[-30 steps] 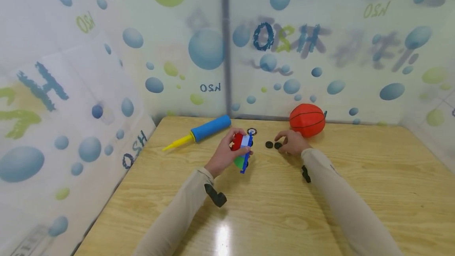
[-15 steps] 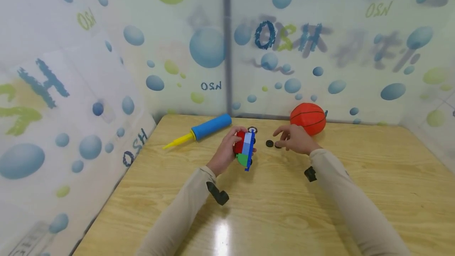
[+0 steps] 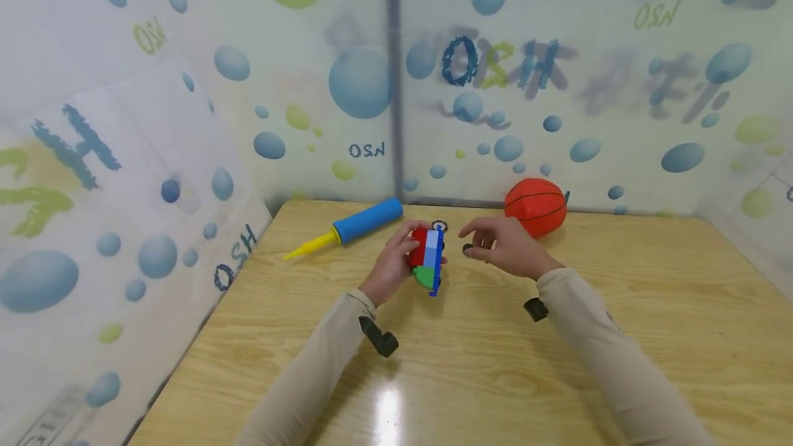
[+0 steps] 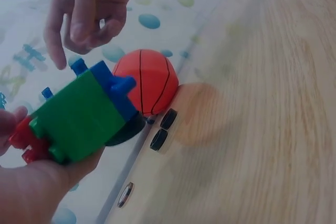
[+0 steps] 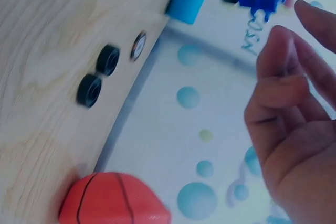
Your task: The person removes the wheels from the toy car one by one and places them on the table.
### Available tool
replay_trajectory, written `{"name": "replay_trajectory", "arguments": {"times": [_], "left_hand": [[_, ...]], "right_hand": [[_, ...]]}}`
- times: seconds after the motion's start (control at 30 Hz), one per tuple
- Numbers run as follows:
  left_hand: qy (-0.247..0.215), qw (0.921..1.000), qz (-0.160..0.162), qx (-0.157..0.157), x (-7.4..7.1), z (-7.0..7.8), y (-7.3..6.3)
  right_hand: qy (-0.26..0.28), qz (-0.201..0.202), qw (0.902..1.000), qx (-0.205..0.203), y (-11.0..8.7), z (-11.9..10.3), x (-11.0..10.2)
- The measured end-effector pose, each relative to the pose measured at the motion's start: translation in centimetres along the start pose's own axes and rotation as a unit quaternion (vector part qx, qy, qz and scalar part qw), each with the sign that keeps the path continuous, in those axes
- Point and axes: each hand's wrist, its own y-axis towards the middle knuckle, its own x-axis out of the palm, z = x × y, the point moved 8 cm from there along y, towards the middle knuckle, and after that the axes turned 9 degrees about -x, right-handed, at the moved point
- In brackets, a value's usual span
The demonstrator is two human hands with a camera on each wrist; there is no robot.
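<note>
My left hand (image 3: 392, 263) grips a toy car (image 3: 427, 259) built of red, blue, light blue and green blocks, held above the table. In the left wrist view the car's green block (image 4: 79, 121) faces the camera, with a black wheel (image 4: 126, 130) on its blue base. My right hand (image 3: 509, 248) hovers to the right of the car. Its fingers (image 5: 278, 45) are loosely bent and hold nothing. Two loose black wheels (image 5: 98, 83) lie side by side on the table below it; in the head view this hand hides one of them.
On the wooden table (image 3: 650, 308) lies a blue pump (image 3: 368, 222) with a yellow nozzle, at the back left. A small round black-rimmed white disc (image 5: 138, 45) is behind the car. A red basketball (image 3: 536, 206) sits by the patterned back wall (image 3: 297, 88).
My right hand has lifted off the black wheels and shifted left, toward the car. My left hand has turned the car slightly, showing more of its red and light blue side.
</note>
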Motion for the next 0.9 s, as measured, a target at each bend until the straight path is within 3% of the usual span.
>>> {"name": "replay_trajectory", "arguments": {"times": [0.17, 0.47, 0.67, 0.8, 0.9], "left_hand": [[0.000, 0.9999, -0.016, -0.003, 0.2, -0.1, 0.1], [-0.009, 0.9999, -0.006, 0.009, 0.0, 0.0, 0.2], [-0.037, 0.9993, 0.005, 0.003, -0.2, -0.1, 0.3], [-0.048, 0.9987, 0.015, 0.004, -0.2, 0.0, 0.4], [-0.057, 0.9980, 0.025, 0.003, -0.2, 0.0, 0.3]], "right_hand": [[0.009, 0.009, 0.9990, -0.044, 0.1, -2.2, 0.8], [-0.014, 0.001, 0.9934, -0.114, 0.0, -5.3, 2.8], [-0.031, 0.013, 0.9928, -0.115, 0.0, -5.9, 3.8], [-0.103, 0.029, 0.9878, -0.114, -0.1, -6.4, 4.3], [-0.184, 0.039, 0.9749, -0.119, -0.2, -6.7, 4.8]]}}
